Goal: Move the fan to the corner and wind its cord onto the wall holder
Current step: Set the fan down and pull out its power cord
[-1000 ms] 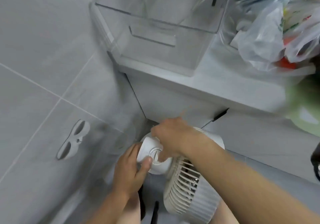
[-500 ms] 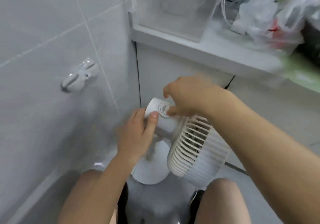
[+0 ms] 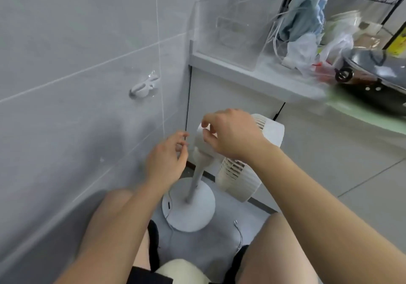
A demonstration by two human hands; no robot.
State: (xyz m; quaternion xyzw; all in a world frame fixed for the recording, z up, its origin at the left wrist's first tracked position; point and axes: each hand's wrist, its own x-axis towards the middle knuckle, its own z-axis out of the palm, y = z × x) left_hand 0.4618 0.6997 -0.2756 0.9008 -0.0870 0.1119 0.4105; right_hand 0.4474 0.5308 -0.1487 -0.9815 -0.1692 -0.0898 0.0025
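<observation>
The white fan (image 3: 239, 174) stands on the floor in the corner, its round base (image 3: 197, 213) between my knees and its grille head tilted to the right. My right hand (image 3: 230, 136) is curled over the rear motor housing, fingertips on its back end. My left hand (image 3: 167, 160) hovers just left of the housing, fingers apart, holding nothing. A thin white cord (image 3: 169, 215) leaves the base and trails over the floor; another stretch of the cord (image 3: 240, 235) lies to the right. The white wall holder (image 3: 144, 87) is fixed on the tiled wall, above and left of the fan, with nothing on it.
A white cabinet (image 3: 230, 108) stands right behind the fan. Its top carries a clear plastic box (image 3: 228, 35), plastic bags (image 3: 305, 42) and a dark wok (image 3: 377, 70). The tiled wall (image 3: 66, 86) closes the left side. My bare knees flank the fan's base.
My left hand has let go of the motor housing and opened. The view has pulled back and up, so the fan's base and cord now show. My right hand stays on the housing.
</observation>
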